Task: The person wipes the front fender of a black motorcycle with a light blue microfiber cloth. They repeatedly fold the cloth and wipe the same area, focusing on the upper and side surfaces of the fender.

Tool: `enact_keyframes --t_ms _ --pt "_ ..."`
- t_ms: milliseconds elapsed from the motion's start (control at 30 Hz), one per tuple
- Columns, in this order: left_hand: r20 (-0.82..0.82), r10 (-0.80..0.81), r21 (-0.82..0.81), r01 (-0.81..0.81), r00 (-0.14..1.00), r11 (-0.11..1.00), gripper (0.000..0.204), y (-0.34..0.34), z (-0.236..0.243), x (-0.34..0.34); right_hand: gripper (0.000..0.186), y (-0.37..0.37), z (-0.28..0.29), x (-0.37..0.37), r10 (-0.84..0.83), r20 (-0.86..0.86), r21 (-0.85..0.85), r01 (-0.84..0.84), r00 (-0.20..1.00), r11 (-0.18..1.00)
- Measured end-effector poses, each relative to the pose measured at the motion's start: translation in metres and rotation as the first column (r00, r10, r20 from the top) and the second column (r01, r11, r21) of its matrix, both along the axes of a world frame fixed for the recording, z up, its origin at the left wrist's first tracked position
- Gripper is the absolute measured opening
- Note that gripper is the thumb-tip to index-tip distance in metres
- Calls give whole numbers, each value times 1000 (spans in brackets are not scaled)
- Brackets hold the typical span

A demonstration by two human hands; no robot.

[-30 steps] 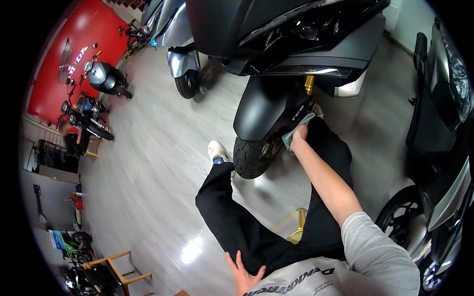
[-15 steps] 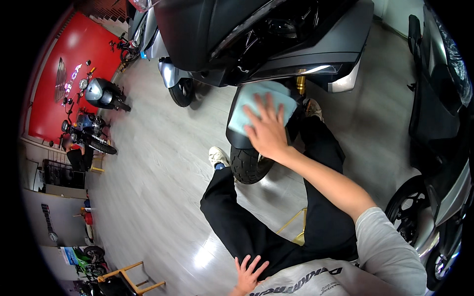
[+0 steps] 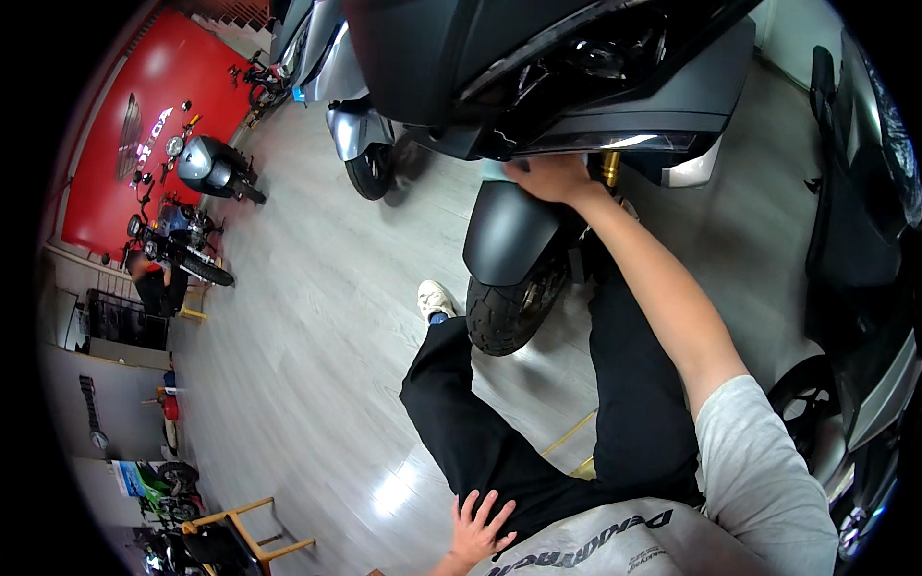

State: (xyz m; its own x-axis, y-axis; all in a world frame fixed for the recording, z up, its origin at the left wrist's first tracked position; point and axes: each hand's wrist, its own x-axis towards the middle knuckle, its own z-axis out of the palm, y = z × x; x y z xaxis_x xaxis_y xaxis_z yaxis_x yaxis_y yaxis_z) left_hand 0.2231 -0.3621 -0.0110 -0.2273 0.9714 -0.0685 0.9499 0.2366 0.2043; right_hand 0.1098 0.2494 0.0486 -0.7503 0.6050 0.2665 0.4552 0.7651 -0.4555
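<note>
My right hand [image 3: 552,178] reaches under the dark front fairing [image 3: 586,130] of a motor scooter. It has hold of a pale blue cloth [image 3: 494,171], pressed against the rear top of the matte black front fender [image 3: 512,230]. Only a small corner of the cloth shows, and the fairing and hand hide the rest. Below the fender stands the front tyre [image 3: 504,312], between my legs. My left hand [image 3: 477,526] rests on my thigh with its fingers spread and nothing in it.
A gold fork tube [image 3: 611,168] stands close to my right wrist. Another black scooter [image 3: 860,230] is parked at the right. A silver scooter fender [image 3: 360,132] lies beyond on the left. A wooden chair [image 3: 254,533] and several motorcycles line the left, where a person [image 3: 154,283] sits.
My right hand has slid the cloth up and back along the fender, in under the fairing. The fender's front is now uncovered. My left hand stays on the thigh. The view has shifted slightly.
</note>
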Motion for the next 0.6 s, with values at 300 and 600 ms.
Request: enact_keyframes --t_ms 300,600 --pt "55 56 154 -64 997 986 54 5 -18 6 57 -67 -19 30 10 -119 296 26 993 955" --pt "62 -70 159 60 996 986 57 30 -12 -4 81 -136 -22 47 270 -20 318 -250 963 914"
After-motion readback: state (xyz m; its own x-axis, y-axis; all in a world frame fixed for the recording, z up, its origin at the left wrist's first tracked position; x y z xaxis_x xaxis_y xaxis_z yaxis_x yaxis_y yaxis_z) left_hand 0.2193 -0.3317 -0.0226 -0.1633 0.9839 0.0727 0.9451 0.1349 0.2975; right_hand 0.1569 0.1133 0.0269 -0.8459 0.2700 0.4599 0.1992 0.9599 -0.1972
